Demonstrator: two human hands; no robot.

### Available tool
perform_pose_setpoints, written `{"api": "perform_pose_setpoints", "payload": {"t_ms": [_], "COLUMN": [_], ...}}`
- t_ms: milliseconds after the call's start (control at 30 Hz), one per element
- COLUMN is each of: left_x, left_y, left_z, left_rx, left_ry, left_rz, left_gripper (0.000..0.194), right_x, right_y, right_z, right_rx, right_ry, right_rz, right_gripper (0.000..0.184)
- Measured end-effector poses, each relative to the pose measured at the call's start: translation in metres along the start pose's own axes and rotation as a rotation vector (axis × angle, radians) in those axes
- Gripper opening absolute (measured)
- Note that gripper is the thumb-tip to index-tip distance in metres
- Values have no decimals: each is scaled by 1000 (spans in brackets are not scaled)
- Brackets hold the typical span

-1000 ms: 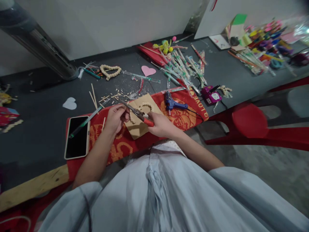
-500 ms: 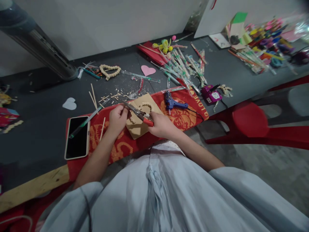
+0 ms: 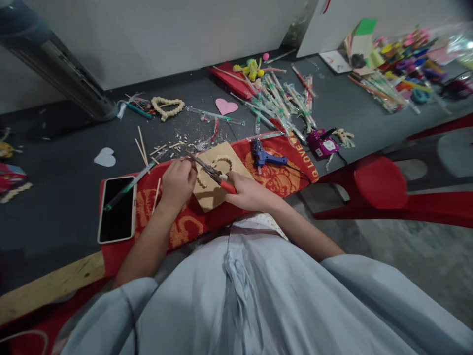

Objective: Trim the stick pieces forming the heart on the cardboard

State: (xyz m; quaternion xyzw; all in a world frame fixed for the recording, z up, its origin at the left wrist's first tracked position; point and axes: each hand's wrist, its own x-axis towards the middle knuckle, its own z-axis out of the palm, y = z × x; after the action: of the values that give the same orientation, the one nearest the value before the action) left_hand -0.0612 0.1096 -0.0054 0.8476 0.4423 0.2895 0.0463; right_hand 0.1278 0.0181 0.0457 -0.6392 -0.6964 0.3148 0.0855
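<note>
My right hand (image 3: pixel 248 191) is closed around red-handled snips (image 3: pixel 212 171), whose long dark metal blades point up and left. Near the blade tips, my left hand (image 3: pixel 180 180) has its fingers pinched together; what they hold, if anything, is too small to make out. Under the snips lies a tan card (image 3: pixel 212 199). On it is a partial heart outline (image 3: pixel 226 159) of small pale pieces, partly covered by the tool. The card rests on a red and orange cloth (image 3: pixel 185 228). A thin wooden stick (image 3: pixel 156 196) lies beside my left wrist.
A blue glue gun (image 3: pixel 269 158) lies right of the card, its cord trailing right. A phone (image 3: pixel 117 209) with a green-tipped wrapped stick across it is at left. Behind are cut stick bits (image 3: pixel 181 144), a finished-looking heart frame (image 3: pixel 167 108), a pink paper heart (image 3: pixel 226 106) and wrapped sticks (image 3: pixel 279 101).
My left hand has turned slightly, showing more of its back, and its fingers stay near the blade tips. The snips have barely moved. The view has shifted a little.
</note>
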Motion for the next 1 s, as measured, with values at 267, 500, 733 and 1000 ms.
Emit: {"api": "perform_pose_setpoints", "payload": {"t_ms": [267, 500, 733, 1000], "left_x": [4, 10, 8, 6], "left_y": [3, 10, 8, 3], "left_z": [-10, -20, -15, -6], "left_rx": [-280, -507, -346, -139], "left_ry": [18, -133, -133, -132], "left_rz": [27, -117, -143, -90], "left_gripper": [19, 29, 25, 17], "right_x": [-1, -3, -1, 6], "right_y": [2, 1, -2, -3], "right_z": [-13, -20, -10, -1], "right_rx": [2, -7, -71, -104], "right_ry": [-39, -57, 33, 41], "right_rz": [-43, -12, 76, 112], "right_gripper": [24, 26, 25, 21]}}
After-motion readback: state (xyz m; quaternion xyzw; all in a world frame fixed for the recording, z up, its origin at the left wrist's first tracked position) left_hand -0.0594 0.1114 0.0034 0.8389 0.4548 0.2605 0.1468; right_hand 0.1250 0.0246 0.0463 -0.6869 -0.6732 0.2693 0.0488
